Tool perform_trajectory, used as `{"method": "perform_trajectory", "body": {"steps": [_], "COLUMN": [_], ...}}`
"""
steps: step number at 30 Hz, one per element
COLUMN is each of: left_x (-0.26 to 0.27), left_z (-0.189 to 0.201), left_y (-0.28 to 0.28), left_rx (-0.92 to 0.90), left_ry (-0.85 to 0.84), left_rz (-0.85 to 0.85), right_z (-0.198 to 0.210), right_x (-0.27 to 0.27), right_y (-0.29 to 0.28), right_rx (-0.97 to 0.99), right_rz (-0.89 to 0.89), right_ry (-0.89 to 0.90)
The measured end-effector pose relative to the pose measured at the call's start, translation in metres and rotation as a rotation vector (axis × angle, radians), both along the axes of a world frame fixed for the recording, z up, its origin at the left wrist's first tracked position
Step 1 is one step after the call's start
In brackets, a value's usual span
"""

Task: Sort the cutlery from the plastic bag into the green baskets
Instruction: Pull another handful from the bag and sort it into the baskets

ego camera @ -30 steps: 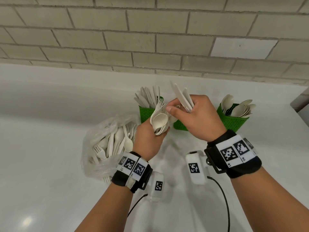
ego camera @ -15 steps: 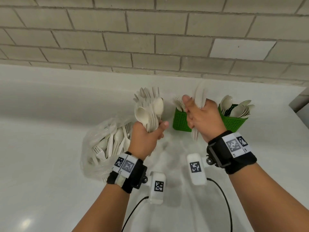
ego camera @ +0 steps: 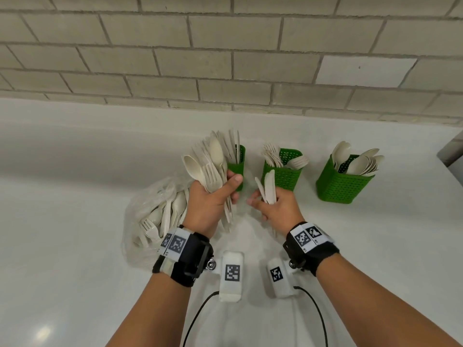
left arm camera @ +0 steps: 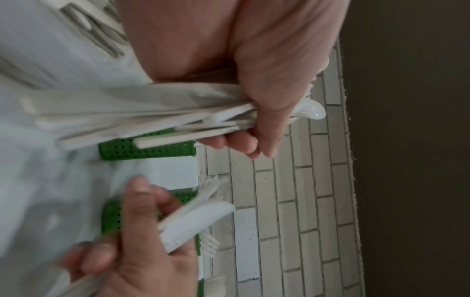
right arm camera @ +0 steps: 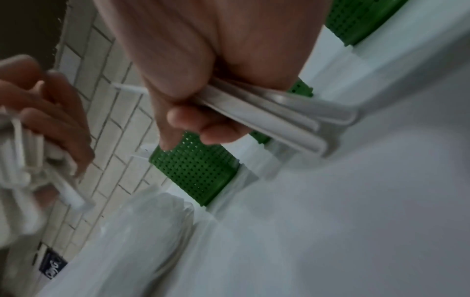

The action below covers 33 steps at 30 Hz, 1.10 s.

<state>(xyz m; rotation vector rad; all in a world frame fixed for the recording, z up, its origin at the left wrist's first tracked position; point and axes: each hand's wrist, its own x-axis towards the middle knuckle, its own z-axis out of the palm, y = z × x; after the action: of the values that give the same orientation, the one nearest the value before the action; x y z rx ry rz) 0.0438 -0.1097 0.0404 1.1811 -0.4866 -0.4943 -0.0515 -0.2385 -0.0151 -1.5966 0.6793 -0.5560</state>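
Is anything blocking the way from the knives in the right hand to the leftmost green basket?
Yes. The left hand, gripping a mixed bundle of cutlery, sits in front of the leftmost basket, between it and the knives in the right hand.

Both forearms are bare, without sleeves. Each wrist wears a black strap (ego camera: 190,256) topped by a white band printed with square black-and-white markers (ego camera: 307,237). A white camera block (ego camera: 231,276) bearing its own marker is fixed at each strap's inner side, trailing a thin black cable (ego camera: 318,314).
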Motion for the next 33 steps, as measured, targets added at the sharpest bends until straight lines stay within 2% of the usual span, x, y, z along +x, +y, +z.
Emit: {"method": "perform_trajectory", "body": {"steps": [3, 6, 8, 12, 15, 18, 24, 29, 33], "left_x": [0.005, 0.007, 0.009, 0.011, 0.010, 0.013, 0.024, 0.029, 0.025], "left_z": [-0.003, -0.004, -0.004, -0.005, -0.006, -0.007, -0.010, -0.015, -0.018], "left_y": [0.005, 0.008, 0.011, 0.017, 0.020, 0.023, 0.034, 0.041, 0.037], "left_rx": [-0.032, -0.073, -0.093, -0.135, -0.135, -0.124, -0.138, -0.122, -0.124], "left_ry": [0.147, 0.305, 0.377, 0.485, 0.508, 0.511, 0.483, 0.477, 0.476], "left_rz": [-0.012, -0.076, -0.125, -0.172, -0.199, -0.195, -0.108, -0.063, -0.067], "right_z": [-0.002, 0.000, 0.014, 0.067, 0.099, 0.109, 0.090, 0.073, 0.078], "right_x": [0.004, 0.008, 0.016, 0.044, 0.069, 0.097, 0.130, 0.136, 0.130], "right_y": [-0.003, -0.001, -0.001, -0.004, -0.015, -0.024, -0.028, -0.029, -0.032], "right_rx": [0.009, 0.091, 0.056, -0.018, -0.056, -0.119, -0.148, -0.149, -0.183], "right_rz": [-0.036, 0.042, 0.061, 0.031, -0.009, -0.029, 0.012, 0.081, 0.048], "right_ry": [-0.026, 0.043, 0.035, -0.135, -0.220, -0.267, -0.242, -0.176, -0.186]}}
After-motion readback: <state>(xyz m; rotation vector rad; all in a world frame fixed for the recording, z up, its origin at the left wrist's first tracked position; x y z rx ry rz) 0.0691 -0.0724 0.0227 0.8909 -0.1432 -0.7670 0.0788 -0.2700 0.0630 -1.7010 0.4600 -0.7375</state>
